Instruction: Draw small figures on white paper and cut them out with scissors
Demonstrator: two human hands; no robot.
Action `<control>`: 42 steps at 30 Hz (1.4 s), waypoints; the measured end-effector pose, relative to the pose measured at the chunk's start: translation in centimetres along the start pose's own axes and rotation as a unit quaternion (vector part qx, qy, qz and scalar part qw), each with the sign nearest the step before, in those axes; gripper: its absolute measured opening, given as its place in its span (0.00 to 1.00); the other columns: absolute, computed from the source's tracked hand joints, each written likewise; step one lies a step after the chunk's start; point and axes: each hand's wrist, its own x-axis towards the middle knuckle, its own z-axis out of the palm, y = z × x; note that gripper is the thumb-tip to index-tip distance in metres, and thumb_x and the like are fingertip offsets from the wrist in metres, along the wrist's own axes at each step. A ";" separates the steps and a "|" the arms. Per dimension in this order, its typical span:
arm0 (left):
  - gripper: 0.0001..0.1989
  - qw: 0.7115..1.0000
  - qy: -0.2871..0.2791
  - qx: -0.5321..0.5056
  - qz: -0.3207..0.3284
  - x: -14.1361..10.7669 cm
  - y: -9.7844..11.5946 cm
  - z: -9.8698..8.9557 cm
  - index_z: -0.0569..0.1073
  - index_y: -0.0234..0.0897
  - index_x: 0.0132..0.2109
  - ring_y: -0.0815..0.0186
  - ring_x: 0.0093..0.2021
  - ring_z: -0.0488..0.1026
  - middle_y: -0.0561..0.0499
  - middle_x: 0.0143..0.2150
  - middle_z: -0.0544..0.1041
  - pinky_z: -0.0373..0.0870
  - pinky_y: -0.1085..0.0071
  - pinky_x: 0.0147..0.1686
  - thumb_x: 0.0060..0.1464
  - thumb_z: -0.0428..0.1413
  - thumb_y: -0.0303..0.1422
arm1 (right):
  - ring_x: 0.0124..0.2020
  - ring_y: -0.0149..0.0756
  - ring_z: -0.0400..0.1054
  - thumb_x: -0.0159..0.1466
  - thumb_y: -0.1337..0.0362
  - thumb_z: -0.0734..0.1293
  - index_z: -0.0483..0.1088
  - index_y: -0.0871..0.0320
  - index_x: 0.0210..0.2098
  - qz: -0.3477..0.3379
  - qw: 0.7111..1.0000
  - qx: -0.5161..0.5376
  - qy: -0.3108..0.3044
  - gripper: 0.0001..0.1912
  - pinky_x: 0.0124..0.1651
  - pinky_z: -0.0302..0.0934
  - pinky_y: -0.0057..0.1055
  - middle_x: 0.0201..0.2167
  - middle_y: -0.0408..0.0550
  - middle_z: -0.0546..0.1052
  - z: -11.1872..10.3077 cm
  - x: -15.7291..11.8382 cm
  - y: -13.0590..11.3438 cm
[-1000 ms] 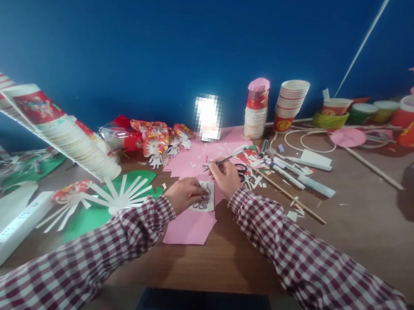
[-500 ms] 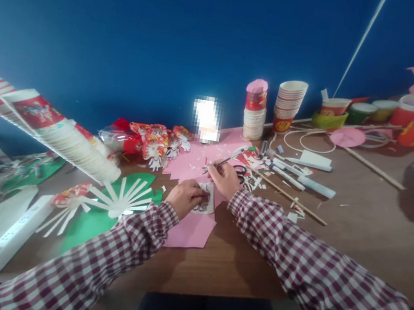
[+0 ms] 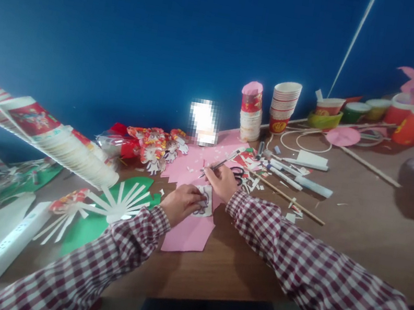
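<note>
Pinched in my right hand [image 3: 222, 181] is a slim dark pen [image 3: 227, 159], its lower end pointing left over the pink paper. My left hand [image 3: 182, 204] rests just below, fingers together on the left part of a small white paper with a line drawing [image 3: 206, 202], partly covering it. That paper lies on a large sheet of pink paper [image 3: 186, 236]. Black-handled scissors [image 3: 237, 173] lie beside my right hand, partly hidden by it. Small white scraps dot the pink sheet beyond the pen.
Markers [image 3: 284, 177] and a wooden stick [image 3: 287, 196] lie to the right among paper scraps. Stacked paper cups [image 3: 283, 107] stand by the blue wall. Colourful cut-out figures [image 3: 157, 149], a white paper-strip fan [image 3: 119, 206] and a tilted cup stack [image 3: 59, 138] are on the left.
My left hand has slid slightly left, uncovering more of the drawing. My right hand still holds the pen in nearly the same place. The whole view has shifted a little.
</note>
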 end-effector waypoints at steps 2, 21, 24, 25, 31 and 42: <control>0.13 1.000 0.004 -0.003 -0.003 0.0 0.1 0.1 0.75 0.39 0.44 0.63 0.42 0.69 0.46 0.41 0.74 0.65 0.66 0.45 0.54 0.51 0.35 | 0.20 0.29 0.66 0.60 0.60 0.61 0.67 0.60 0.23 0.001 1.000 -0.001 -0.001 0.13 0.26 0.60 0.23 0.18 0.44 0.71 0.0 0.0 0.0; 0.12 1.000 0.004 -0.020 0.006 0.3 -0.2 0.0 0.76 0.38 0.42 0.64 0.42 0.69 0.47 0.41 0.74 0.65 0.67 0.46 0.53 0.53 0.35 | 0.21 0.30 0.67 0.60 0.59 0.61 0.67 0.59 0.24 -0.004 1.000 -0.008 -0.011 0.12 0.27 0.61 0.24 0.19 0.44 0.73 0.0 0.1 0.5; 0.12 1.000 0.001 -0.022 0.005 0.3 -0.3 0.1 0.76 0.37 0.42 0.63 0.42 0.69 0.46 0.40 0.74 0.65 0.66 0.46 0.53 0.53 0.35 | 0.21 0.30 0.67 0.60 0.59 0.61 0.67 0.60 0.24 -0.005 1.000 -0.008 -0.013 0.12 0.27 0.61 0.24 0.19 0.44 0.73 0.0 0.1 0.4; 0.12 1.000 0.001 -0.021 0.004 0.2 -0.3 0.1 0.76 0.37 0.42 0.63 0.42 0.69 0.46 0.40 0.74 0.65 0.66 0.46 0.53 0.53 0.35 | 0.21 0.30 0.67 0.60 0.59 0.61 0.67 0.60 0.24 -0.005 1.000 -0.008 -0.014 0.12 0.27 0.60 0.24 0.19 0.44 0.72 0.0 0.1 0.4; 0.12 1.000 0.010 -0.025 0.006 0.2 -0.3 0.1 0.76 0.38 0.42 0.63 0.42 0.69 0.46 0.41 0.74 0.65 0.67 0.45 0.53 0.53 0.35 | 0.21 0.29 0.66 0.60 0.60 0.61 0.66 0.60 0.24 -0.004 1.000 -0.009 -0.009 0.12 0.26 0.60 0.24 0.19 0.43 0.71 0.0 0.0 0.0; 0.11 1.000 0.009 -0.024 0.015 0.3 -0.5 0.3 0.75 0.39 0.42 0.63 0.42 0.69 0.47 0.40 0.74 0.65 0.66 0.45 0.52 0.55 0.34 | 0.21 0.29 0.66 0.60 0.59 0.61 0.66 0.60 0.26 0.001 1.000 -0.017 -0.010 0.12 0.26 0.61 0.24 0.19 0.44 0.71 0.0 0.0 0.3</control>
